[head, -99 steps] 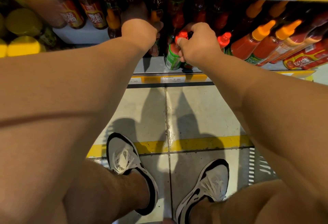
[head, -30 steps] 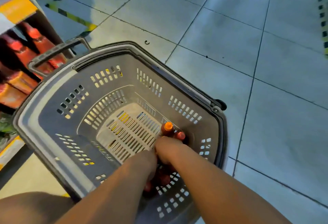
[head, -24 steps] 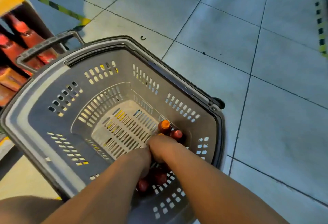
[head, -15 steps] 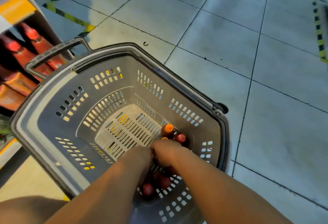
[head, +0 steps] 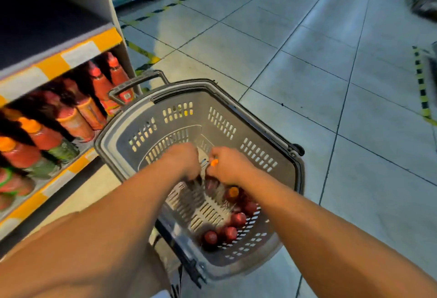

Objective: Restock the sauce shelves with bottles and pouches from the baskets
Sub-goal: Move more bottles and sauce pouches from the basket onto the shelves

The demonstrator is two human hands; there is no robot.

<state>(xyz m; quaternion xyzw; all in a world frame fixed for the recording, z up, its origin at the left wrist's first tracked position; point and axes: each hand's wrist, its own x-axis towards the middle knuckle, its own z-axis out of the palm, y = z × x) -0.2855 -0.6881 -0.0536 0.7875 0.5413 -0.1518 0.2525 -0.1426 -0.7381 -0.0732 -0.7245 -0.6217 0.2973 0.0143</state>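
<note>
While both arms reach down into the grey plastic shopping basket (head: pixel 272 163) on the tiled floor (head: pixel 307 61), the right hand (head: pixel 230 166) curls around an orange-capped sauce bottle (head: pixel 214 162). The left hand (head: pixel 183 160) is fisted just beside it; whether it grips anything cannot be told. More red- and orange-capped bottles (head: pixel 233 221) stand in the basket's near right corner. Left of the basket, the sauce shelf (head: pixel 71 57) holds rows of red sauce bottles (head: pixel 78 118).
</note>
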